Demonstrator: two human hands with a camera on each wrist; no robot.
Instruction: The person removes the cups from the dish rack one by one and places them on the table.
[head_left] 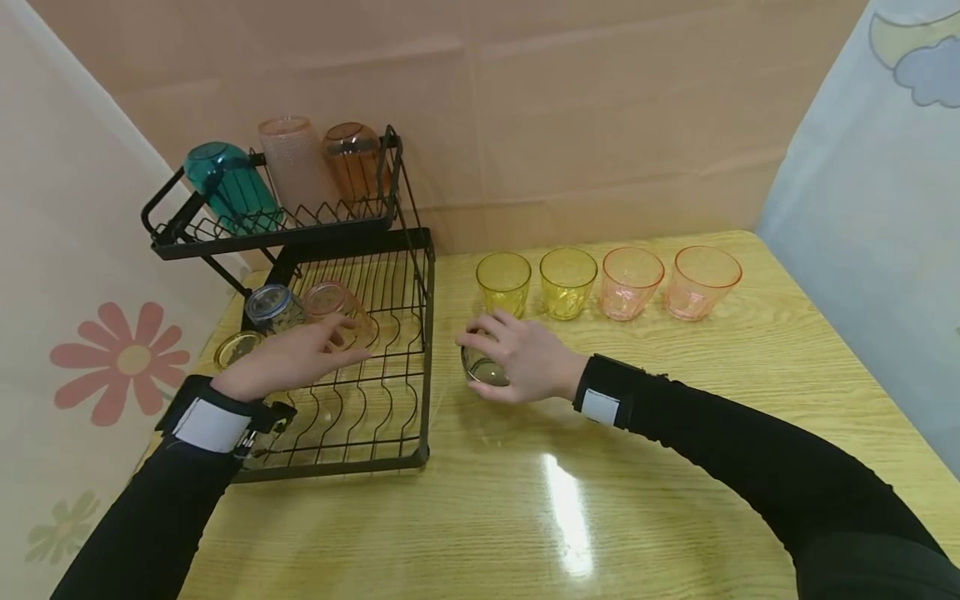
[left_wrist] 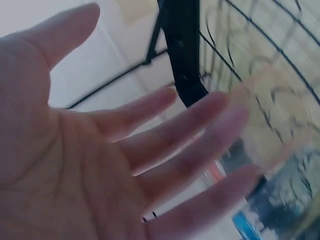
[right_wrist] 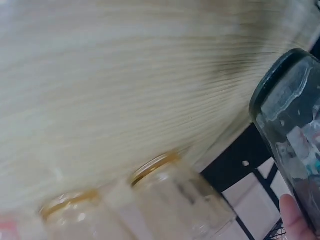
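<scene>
My right hand (head_left: 531,357) grips a smoky grey glass (head_left: 486,369) just right of the dish rack, its fingers round the rim area. The right wrist view shows this dark glass (right_wrist: 290,117) at the right edge, with a fingertip against its side. My left hand (head_left: 288,358) is over the rack's lower tier, beside a pink glass (head_left: 333,298) that lies partly behind its fingers. In the left wrist view the left hand (left_wrist: 115,160) has loosely spread fingers and an empty palm. A clear blue-rimmed glass (head_left: 273,305) and a yellow glass (head_left: 238,347) sit left of the pink one.
Two yellow glasses (head_left: 568,283) and two pink glasses (head_left: 632,283) stand upright in a row at the back of the table (head_left: 675,383). The black rack (head_left: 427,358) has an upper tier bearing a teal glass (head_left: 236,187), a pale pink glass (head_left: 296,167) and a brown glass (head_left: 352,162).
</scene>
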